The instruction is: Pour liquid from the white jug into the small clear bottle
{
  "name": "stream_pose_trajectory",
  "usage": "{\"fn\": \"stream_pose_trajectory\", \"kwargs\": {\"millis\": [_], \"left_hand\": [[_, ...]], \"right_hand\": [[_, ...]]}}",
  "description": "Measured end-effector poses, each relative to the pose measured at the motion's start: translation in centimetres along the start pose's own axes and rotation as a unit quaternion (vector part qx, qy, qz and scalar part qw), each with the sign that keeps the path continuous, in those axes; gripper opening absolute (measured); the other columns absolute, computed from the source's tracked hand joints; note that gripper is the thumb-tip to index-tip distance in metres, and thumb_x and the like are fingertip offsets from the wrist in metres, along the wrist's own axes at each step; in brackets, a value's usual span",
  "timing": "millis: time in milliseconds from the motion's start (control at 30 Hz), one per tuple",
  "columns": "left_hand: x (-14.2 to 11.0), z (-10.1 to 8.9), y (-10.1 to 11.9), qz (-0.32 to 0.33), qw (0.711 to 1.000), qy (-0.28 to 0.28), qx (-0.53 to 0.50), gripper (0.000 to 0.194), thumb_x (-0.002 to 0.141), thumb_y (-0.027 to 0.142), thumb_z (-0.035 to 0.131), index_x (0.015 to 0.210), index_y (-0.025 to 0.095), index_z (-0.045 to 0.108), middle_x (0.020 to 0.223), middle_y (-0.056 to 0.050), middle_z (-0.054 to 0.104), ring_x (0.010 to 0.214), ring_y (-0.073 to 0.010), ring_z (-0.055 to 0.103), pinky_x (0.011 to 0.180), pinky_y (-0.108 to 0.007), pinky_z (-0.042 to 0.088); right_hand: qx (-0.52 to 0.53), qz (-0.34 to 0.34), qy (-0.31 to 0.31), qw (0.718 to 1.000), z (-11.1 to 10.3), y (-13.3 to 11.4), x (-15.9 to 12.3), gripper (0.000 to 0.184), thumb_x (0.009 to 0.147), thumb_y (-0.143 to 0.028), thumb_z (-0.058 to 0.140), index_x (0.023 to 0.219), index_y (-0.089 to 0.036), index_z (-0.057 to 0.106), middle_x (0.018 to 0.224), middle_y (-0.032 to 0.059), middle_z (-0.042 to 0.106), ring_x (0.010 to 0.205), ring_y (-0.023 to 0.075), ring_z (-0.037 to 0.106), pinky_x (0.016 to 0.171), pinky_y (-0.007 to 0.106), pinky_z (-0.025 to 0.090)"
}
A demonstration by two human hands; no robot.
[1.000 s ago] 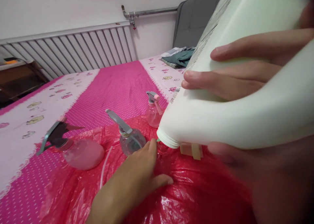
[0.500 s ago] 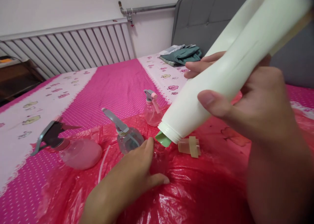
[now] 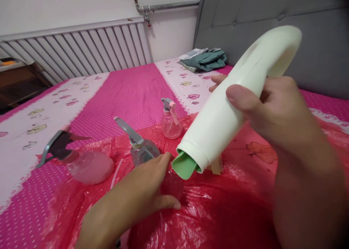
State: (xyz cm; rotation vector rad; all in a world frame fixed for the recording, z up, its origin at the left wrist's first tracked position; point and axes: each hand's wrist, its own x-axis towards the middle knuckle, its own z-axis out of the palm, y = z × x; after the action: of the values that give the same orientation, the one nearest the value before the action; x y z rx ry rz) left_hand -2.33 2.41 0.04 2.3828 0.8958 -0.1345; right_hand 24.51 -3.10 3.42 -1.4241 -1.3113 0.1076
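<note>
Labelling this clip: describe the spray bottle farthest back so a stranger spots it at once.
Find the bed, then the red plastic sheet on it. Near the sheet's far edge, up-left of the mouth of the tilted white bottle, stands the small spray bottle. Its grey head has a pink nozzle; the cloudy pink bottle and grey-levered bottle sit nearer the camera.

The left hand (image 3: 143, 185) comes in low from the left, its forearm (image 3: 102, 218) slanting up and to the right. The back of that hand faces up, fingers together and curved, thumb (image 3: 170, 201) spread below them. The right hand (image 3: 278, 110) is raised higher, curled in a grip, its thumb (image 3: 240, 98) pointing left, fingertips (image 3: 216, 79) showing beyond, its forearm (image 3: 305, 190) rising from the lower right.
</note>
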Motion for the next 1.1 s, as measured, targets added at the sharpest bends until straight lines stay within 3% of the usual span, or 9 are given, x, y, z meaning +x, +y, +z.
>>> {"fn": "stream_pose_trajectory", "kwargs": {"millis": [167, 300, 467, 633, 733, 800, 933, 1100], "left_hand": [[-0.6, -0.2, -0.2, -0.035, 0.998, 0.022, 0.046, 0.071, 0.078, 0.044, 0.085, 0.140, 0.022, 0.059, 0.148, -0.018, 0.064, 0.133, -0.0412, 0.063, 0.108, -0.054, 0.051], [-1.1, -0.9, 0.4, -0.053, 0.996, 0.015, 0.069, 0.072, 0.084, 0.047, 0.081, 0.146, 0.021, 0.057, 0.153, -0.017, 0.061, 0.135, -0.0396, 0.062, 0.112, -0.054, 0.050], [-1.9, -1.8, 1.1, -0.094, 0.991, 0.014, 0.093, 0.065, 0.087, 0.046, 0.078, 0.144, 0.021, 0.059, 0.153, -0.014, 0.061, 0.135, -0.0391, 0.062, 0.112, -0.054, 0.049], [-2.7, -1.6, 0.2, -0.094, 0.992, 0.031, 0.077, 0.050, 0.082, 0.038, 0.079, 0.127, 0.023, 0.064, 0.133, -0.011, 0.072, 0.112, -0.0366, 0.071, 0.094, -0.047, 0.054], [-3.0, -1.1, -0.8, -0.066, 0.994, 0.065, 0.061, 0.042, 0.084, 0.039, 0.078, 0.120, 0.025, 0.063, 0.124, -0.008, 0.073, 0.104, -0.0322, 0.072, 0.087, -0.041, 0.053], [-3.2, -1.0, -0.9, -0.056, 0.994, 0.065, 0.060, 0.038, 0.085, 0.042, 0.079, 0.115, 0.024, 0.063, 0.117, -0.006, 0.073, 0.098, -0.0297, 0.071, 0.083, -0.038, 0.051], [-3.1, -1.4, 0.5, -0.069, 0.993, 0.047, 0.084, 0.034, 0.087, 0.040, 0.084, 0.105, 0.021, 0.062, 0.108, -0.005, 0.072, 0.093, -0.0282, 0.070, 0.077, -0.035, 0.049], [-2.6, -1.8, 2.2, -0.093, 0.991, 0.020, 0.098, 0.042, 0.083, 0.030, 0.089, 0.115, 0.017, 0.065, 0.114, -0.008, 0.072, 0.100, -0.0291, 0.070, 0.083, -0.036, 0.051]], "right_hand": [[0.020, 0.059, 0.021, 0.998, -0.1, 1.9, 0.8, 0.053, 0.087, -0.068, 0.070, 0.095, -0.016, 0.078, 0.093, 0.0062, 0.072, 0.080, 0.0178, 0.067, 0.059, 0.026, 0.045], [0.076, 0.139, 0.063, 0.985, -0.3, 3.4, 1.5, 0.059, 0.082, -0.072, 0.072, 0.087, -0.014, 0.073, 0.082, 0.0066, 0.067, 0.075, 0.0161, 0.061, 0.058, 0.026, 0.041], [0.174, 0.157, 0.096, 0.967, -0.1, 4.8, 2.2, 0.063, 0.080, -0.077, 0.068, 0.092, -0.016, 0.068, 0.081, 0.0032, 0.061, 0.077, 0.0176, 0.061, 0.062, 0.027, 0.045], [0.304, 0.193, 0.129, 0.924, 0.9, 4.3, 2.9, 0.031, 0.099, -0.051, 0.066, 0.097, -0.020, 0.068, 0.081, -0.0020, 0.055, 0.077, 0.0120, 0.057, 0.078, 0.025, 0.056], [0.363, 0.292, 0.128, 0.875, 1.7, 3.5, 3.3, 0.041, 0.113, -0.042, 0.044, 0.085, -0.019, 0.063, 0.072, -0.0026, 0.049, 0.066, 0.0112, 0.051, 0.080, 0.025, 0.058], [0.376, 0.340, 0.117, 0.854, 2.2, 3.2, 3.5, 0.048, 0.115, -0.042, 0.037, 0.078, -0.020, 0.057, 0.067, -0.0028, 0.045, 0.060, 0.0117, 0.048, 0.077, 0.025, 0.059], [0.388, 0.345, 0.097, 0.849, 2.9, 3.7, 3.5, 0.043, 0.113, -0.040, 0.045, 0.074, -0.021, 0.052, 0.070, -0.0031, 0.051, 0.064, 0.0105, 0.053, 0.079, 0.022, 0.060], [0.399, 0.346, 0.110, 0.842, 3.3, 4.4, 3.6, 0.038, 0.113, -0.038, 0.045, 0.080, -0.022, 0.057, 0.080, -0.0033, 0.061, 0.074, 0.0094, 0.061, 0.081, 0.019, 0.060]]}}
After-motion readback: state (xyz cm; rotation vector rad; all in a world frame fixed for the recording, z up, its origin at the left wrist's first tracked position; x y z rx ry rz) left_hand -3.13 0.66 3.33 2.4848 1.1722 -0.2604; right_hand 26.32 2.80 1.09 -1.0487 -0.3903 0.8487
